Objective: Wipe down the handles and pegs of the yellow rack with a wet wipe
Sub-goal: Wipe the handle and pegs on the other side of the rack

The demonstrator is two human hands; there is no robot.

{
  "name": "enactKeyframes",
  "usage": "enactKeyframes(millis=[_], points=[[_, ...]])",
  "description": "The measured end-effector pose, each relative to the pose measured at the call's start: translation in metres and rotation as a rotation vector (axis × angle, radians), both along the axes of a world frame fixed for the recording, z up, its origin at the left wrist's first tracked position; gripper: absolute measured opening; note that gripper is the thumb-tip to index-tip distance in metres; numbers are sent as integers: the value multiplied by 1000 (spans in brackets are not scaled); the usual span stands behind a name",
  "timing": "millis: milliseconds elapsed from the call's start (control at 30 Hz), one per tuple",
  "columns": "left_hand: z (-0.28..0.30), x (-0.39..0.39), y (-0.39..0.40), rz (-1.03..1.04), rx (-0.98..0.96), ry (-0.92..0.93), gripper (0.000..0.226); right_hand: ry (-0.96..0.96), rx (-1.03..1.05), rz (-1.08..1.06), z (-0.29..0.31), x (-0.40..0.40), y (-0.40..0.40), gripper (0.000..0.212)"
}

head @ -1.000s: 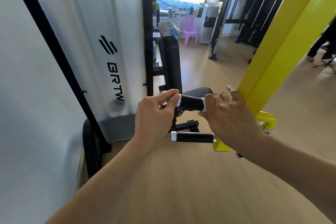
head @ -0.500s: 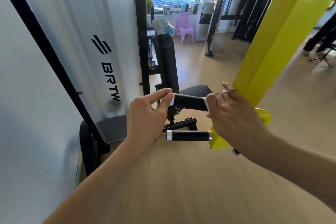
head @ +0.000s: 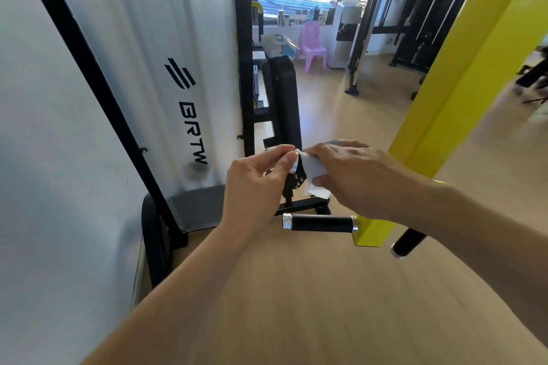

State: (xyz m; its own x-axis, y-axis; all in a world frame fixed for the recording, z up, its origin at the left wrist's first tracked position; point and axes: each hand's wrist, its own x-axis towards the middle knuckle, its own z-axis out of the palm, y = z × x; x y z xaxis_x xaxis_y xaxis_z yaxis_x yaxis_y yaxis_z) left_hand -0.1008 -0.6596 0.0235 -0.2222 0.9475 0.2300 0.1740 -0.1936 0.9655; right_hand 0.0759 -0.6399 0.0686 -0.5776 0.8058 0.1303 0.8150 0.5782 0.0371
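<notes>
R hand (head: pixel 360 178) wraps a white wet wipe (head: pixel 315 175) round the upper black handle, fingers curled over it, thumb under; handle itself mostly hidden by wipe + hand. L hand (head: pixel 255 184) just beside it to the left, thumb and forefinger pinching the handle's silver end cap (head: pixel 293 167), other fingers curled in. So both grips closed: R on wipe/handle, L on the cap. Lower handle (head: pixel 320 222) sits below R grip, bare, black w/ silver collars both ends, sticking out left from the yellow rack (head: pixel 462 92) post. A third black peg (head: pixel 407 243) pokes out below-right of R wrist, partly hidden by forearm. Rack post rises diagonally up-right of R grip. Left of L grip: white panel (head: pixel 142 53) marked BRTW, black frame. Behind both grips: black padded bench (head: pixel 286 104); further back, pink plastic chair (head: pixel 314 47) and water dispenser (head: pixel 350 15) near the window. Wood floor (head: pixel 296 290) under everything.
</notes>
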Motion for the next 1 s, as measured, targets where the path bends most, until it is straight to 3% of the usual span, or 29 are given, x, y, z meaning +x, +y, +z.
enactKeyframes(millis=[67, 200, 333, 467, 633, 733, 867, 933, 1000], points=[[2, -3, 1, -6, -12, -9, 14, -84, 56, -32, 3, 5, -2, 32], [0, 0, 0, -13, 3, 41, 14, -185, 149, -142, -3, 16, -9, 48], [-1, 5, 0, 1, 44, 44, 12, -42, 157, -51, -10, 5, -4, 38], [-1, 4, -1, -22, 81, 61, 27, 71, 102, 70, -7, -16, 7, 41], [-1, -2, 0, 0, 62, 81, 13, -54, -75, -56, 4, -6, 8, 35], [-2, -1, 0, 14, 44, 69, 14, -176, -26, -111, 5, 6, 1, 30], [-2, 2, -4, 25, 45, 159, 15, 42, 45, 10, -9, -10, 1, 43], [-1, 0, -7, 10, 48, 204, 18, 54, 41, 50, -12, -17, 5, 53], [-1, -2, -6, 20, 51, 251, 17, 11, 55, 56, -9, -12, 4, 47]])
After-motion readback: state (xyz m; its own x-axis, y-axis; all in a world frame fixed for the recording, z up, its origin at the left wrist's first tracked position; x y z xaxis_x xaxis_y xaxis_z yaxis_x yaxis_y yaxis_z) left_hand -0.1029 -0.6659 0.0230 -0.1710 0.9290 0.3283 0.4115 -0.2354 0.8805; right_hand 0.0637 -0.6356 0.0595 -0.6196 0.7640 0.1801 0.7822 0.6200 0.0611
